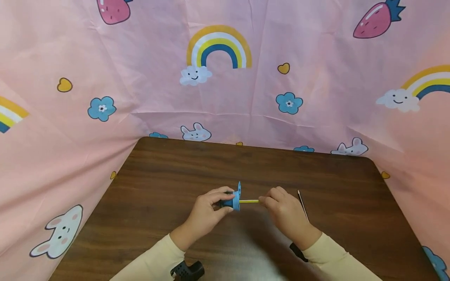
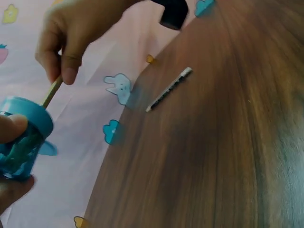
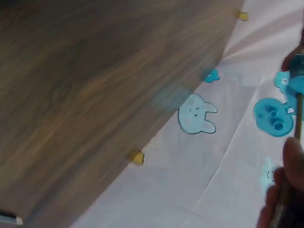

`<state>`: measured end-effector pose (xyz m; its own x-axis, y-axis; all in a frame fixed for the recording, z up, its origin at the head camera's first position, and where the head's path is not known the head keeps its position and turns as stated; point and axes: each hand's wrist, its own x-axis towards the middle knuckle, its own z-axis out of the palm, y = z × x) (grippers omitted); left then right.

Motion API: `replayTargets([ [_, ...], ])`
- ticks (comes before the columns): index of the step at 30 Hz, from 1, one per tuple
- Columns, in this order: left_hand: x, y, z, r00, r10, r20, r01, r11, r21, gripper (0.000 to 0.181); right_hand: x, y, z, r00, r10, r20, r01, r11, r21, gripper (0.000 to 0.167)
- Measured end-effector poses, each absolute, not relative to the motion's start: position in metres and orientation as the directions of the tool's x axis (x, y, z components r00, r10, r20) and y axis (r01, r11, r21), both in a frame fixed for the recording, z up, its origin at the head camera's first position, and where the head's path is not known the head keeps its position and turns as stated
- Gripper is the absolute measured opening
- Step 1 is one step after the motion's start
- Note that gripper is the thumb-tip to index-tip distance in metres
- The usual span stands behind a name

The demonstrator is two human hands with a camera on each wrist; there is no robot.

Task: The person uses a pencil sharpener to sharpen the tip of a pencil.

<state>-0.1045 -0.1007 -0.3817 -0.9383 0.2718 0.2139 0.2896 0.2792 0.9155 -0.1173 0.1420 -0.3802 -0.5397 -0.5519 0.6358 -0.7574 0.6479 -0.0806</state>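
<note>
My left hand (image 1: 206, 210) grips a small blue pencil sharpener (image 1: 236, 202) with a see-through body, thumb on one side and fingers on the other. Its round blue lid (image 3: 273, 117), with holes in it, hangs open beside the mouth. A yellow pencil (image 1: 249, 201) runs into the sharpener's end; the part inside is hidden. Thumb and fingertips of my right hand (image 1: 286, 210) pinch the pencil's other end. Both hands are above the table. In the left wrist view, dark contents show through the sharpener (image 2: 33, 116).
A second pencil (image 1: 302, 205), dark and light patterned, lies on the brown wooden table (image 1: 168, 168) just beyond my right hand. A pink printed cloth (image 1: 225, 93) hangs behind the table and along its sides. A black wrist camera (image 1: 190, 270) sits under the left sleeve.
</note>
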Motion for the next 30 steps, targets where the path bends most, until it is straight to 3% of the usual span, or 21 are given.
replayTargets([
  [3,-0.106,-0.101,-0.378,-0.893,0.31,0.326,0.427,0.352,0.833,0.032,-0.118,0.141,-0.376,-0.659,-0.516,0.547,-0.714,0.657,-0.24,0.016],
  [7,-0.107,-0.102,-0.377,-0.815,0.395,0.424,0.568,0.399,0.72,0.031,-0.12,0.146,-0.367,-0.816,-0.503,0.286,-0.571,0.618,-0.54,0.004],
  [11,-0.108,-0.102,-0.379,-0.755,0.435,0.492,0.649,0.386,0.655,0.032,-0.123,0.152,-0.36,-0.846,-0.522,0.106,-0.451,0.596,-0.664,0.005],
  [16,-0.109,-0.101,-0.383,-0.715,0.423,0.556,0.696,0.36,0.621,0.032,-0.122,0.152,-0.358,-0.845,-0.523,0.11,-0.476,0.643,-0.6,0.007],
  [22,-0.109,-0.103,-0.385,-0.746,0.39,0.54,0.664,0.371,0.649,0.033,-0.12,0.155,-0.356,-0.82,-0.537,0.199,-0.566,0.705,-0.427,0.006],
  [30,-0.11,-0.109,-0.39,-0.789,0.285,0.544,0.614,0.383,0.69,0.034,-0.118,0.166,-0.36,-0.847,-0.485,0.218,-0.529,0.725,-0.442,0.006],
])
